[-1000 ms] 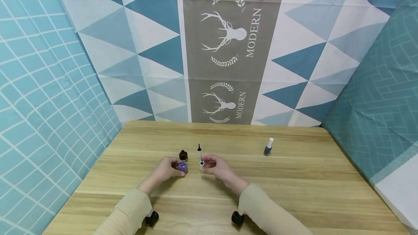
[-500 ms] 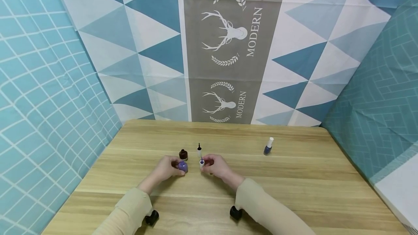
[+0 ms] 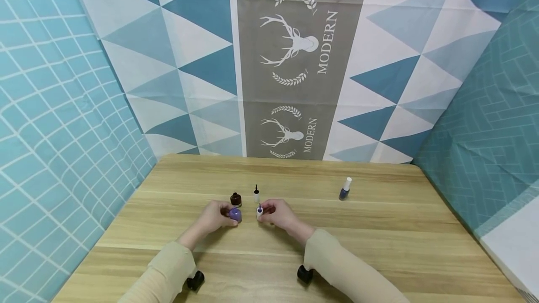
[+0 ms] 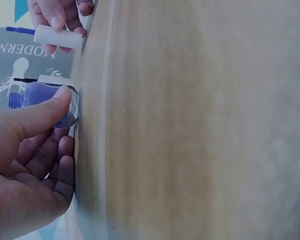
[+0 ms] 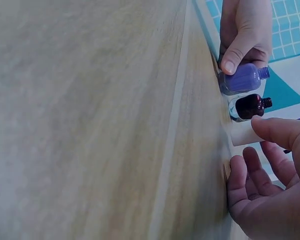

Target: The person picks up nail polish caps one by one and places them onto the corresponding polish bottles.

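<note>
My left hand grips an uncapped purple nail polish bottle by its sides, thumb across the near face in the left wrist view. The bottle is upright, its bare threaded neck showing. With thumb and fingers, my right hand pinches a white nail polish cap, whose purple brush points up. The cap's wide end is down at the table. Just behind the purple bottle stands an uncapped dark red-brown polish bottle. A second white cap stands behind the held one, black brush upward.
A dark blue nail polish bottle with its white cap on stands farther right on the wooden table. Patterned cloth hangs behind the table's back edge. Tile-print sheets rise along the sides.
My right wrist and sleeve have shifted slightly left over the last second, while the cap stays in place. My left hand and the purple bottle look unmoved.
</note>
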Demonstrator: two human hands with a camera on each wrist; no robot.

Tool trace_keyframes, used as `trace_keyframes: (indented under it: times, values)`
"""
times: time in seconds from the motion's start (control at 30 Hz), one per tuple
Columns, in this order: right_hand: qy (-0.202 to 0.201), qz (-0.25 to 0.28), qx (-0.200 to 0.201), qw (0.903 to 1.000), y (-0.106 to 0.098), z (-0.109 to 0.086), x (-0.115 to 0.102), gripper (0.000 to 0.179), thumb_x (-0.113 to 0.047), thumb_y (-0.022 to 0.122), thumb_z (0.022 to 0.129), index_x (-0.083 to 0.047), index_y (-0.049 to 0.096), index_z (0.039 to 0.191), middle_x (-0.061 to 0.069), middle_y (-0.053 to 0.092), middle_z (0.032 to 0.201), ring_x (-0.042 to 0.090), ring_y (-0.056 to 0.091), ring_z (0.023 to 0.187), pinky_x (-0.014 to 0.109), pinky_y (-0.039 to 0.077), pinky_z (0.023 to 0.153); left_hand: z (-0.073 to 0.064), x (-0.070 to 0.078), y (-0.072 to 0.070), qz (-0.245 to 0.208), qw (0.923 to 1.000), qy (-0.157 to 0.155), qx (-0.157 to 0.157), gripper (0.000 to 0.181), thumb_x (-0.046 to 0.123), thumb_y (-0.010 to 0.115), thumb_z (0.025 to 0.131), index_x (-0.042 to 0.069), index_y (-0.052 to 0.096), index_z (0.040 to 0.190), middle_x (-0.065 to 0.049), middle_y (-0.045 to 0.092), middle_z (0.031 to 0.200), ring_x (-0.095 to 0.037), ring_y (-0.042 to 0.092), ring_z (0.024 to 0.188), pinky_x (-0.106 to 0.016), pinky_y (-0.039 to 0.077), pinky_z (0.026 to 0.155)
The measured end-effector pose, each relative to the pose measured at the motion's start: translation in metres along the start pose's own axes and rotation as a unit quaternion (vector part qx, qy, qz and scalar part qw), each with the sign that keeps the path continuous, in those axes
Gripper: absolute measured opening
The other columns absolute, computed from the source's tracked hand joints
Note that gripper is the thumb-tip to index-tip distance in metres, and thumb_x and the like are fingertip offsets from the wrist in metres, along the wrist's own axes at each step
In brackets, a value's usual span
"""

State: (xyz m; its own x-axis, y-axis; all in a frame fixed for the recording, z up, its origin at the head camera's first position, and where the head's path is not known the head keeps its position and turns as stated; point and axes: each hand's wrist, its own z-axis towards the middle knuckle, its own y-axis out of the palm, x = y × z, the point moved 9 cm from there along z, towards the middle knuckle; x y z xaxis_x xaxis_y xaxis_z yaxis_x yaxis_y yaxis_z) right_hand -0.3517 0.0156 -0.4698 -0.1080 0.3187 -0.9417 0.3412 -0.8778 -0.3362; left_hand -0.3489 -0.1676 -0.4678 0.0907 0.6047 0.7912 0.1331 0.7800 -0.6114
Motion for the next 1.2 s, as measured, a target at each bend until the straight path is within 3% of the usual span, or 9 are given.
trace_keyframes:
  times: [0.37, 0.6, 0.83, 1.07, 1.2]
  values:
    - [0.006, 0.009, -0.022, 0.9997, -0.015, -0.015, -0.008, 0.029, -0.001, 0.074, 0.075, 0.003, 0.065, 0.102, 0.009, 0.065, 0.086, 0.012, 0.054, 0.071, 0.032, 0.051, 0.06, -0.002, 0.003, 0.001, -0.003, 0.9999, -0.015, -0.007, 0.029, 0.006, 0.082, 0.066, 0.004, 0.069, 0.092, -0.002, 0.064, 0.082, -0.015, 0.056, 0.077, -0.026, 0.047, 0.066]
    - [-0.011, -0.026, -0.026, 0.9993, -0.032, -0.026, -0.016, 0.031, -0.001, 0.074, 0.075, 0.004, 0.064, 0.104, 0.012, 0.064, 0.088, 0.014, 0.056, 0.071, 0.043, 0.054, 0.068, -0.003, 0.005, 0.0, 0.003, 0.9998, -0.017, -0.005, 0.029, 0.003, 0.082, 0.066, 0.003, 0.068, 0.092, -0.003, 0.063, 0.082, -0.016, 0.055, 0.077, -0.028, 0.046, 0.067]
    - [-0.022, -0.056, -0.022, 0.9979, -0.053, -0.037, -0.019, 0.03, -0.004, 0.074, 0.075, 0.004, 0.065, 0.102, 0.008, 0.065, 0.088, 0.012, 0.057, 0.077, 0.027, 0.05, 0.066, -0.003, 0.01, -0.002, 0.01, 0.9999, -0.004, -0.012, 0.029, 0.004, 0.081, 0.067, 0.003, 0.068, 0.092, -0.002, 0.064, 0.083, -0.016, 0.057, 0.079, -0.032, 0.048, 0.075]
    - [-0.04, -0.078, -0.019, 0.996, -0.073, -0.047, -0.024, 0.03, -0.005, 0.075, 0.075, 0.006, 0.065, 0.102, 0.01, 0.067, 0.088, 0.013, 0.058, 0.08, 0.024, 0.049, 0.066, -0.005, 0.023, -0.007, 0.018, 0.9993, 0.026, -0.021, 0.031, 0.006, 0.081, 0.068, 0.002, 0.067, 0.095, -0.002, 0.065, 0.084, -0.014, 0.058, 0.079, -0.033, 0.049, 0.077]
    - [-0.041, -0.117, -0.016, 0.9921, -0.084, -0.053, -0.031, 0.03, -0.009, 0.075, 0.077, 0.003, 0.065, 0.103, 0.007, 0.067, 0.091, 0.014, 0.06, 0.085, 0.026, 0.048, 0.073, -0.008, 0.032, -0.01, 0.004, 0.999, 0.037, -0.023, 0.032, 0.005, 0.08, 0.068, 0.001, 0.067, 0.097, -0.005, 0.066, 0.088, -0.015, 0.061, 0.08, -0.036, 0.051, 0.079]
